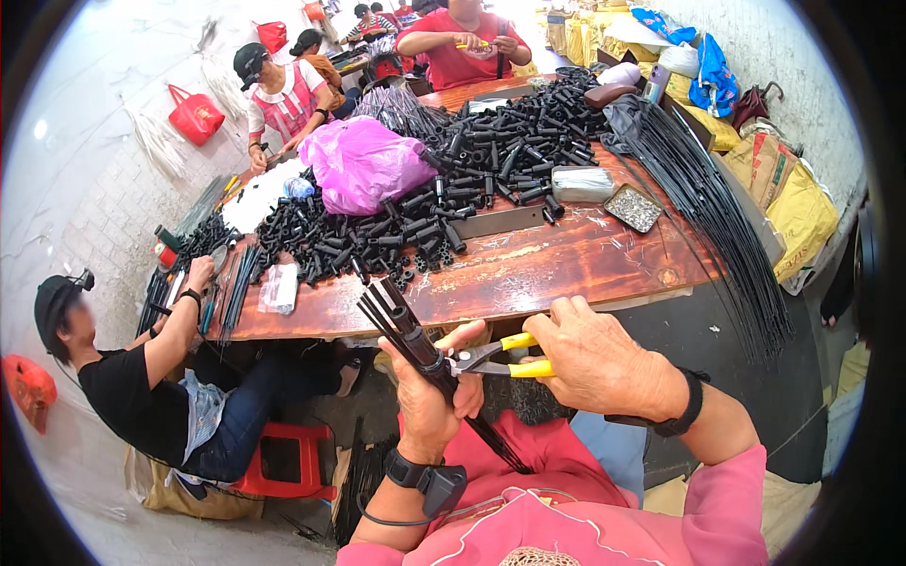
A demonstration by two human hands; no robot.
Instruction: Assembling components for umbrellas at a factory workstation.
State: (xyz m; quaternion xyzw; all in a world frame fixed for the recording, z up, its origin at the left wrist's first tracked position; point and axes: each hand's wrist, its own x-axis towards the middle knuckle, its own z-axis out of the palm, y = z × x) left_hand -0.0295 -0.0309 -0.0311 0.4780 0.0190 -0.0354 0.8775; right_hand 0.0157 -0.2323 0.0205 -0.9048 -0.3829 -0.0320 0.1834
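My left hand (427, 407) is wrapped round a bundle of thin black rods (493, 441). Black tubes sit on the rods' upper part, and the bundle slants up toward the table edge. A pair of pliers (531, 369) with yellow handles is gripped in my right hand (604, 357). Its metal jaws reach the bundle beside my left fingers; whether they bite on anything is too small to tell. The lower ends of the rods run down over my lap.
The brown wooden table (528, 283) bears a large heap of black tubes (514, 141), a pink plastic bag (363, 165), a metal tray of small parts (632, 208) and long black rods (717, 236) hanging over the edge. A co-worker (142, 377) sits at left; others work beyond.
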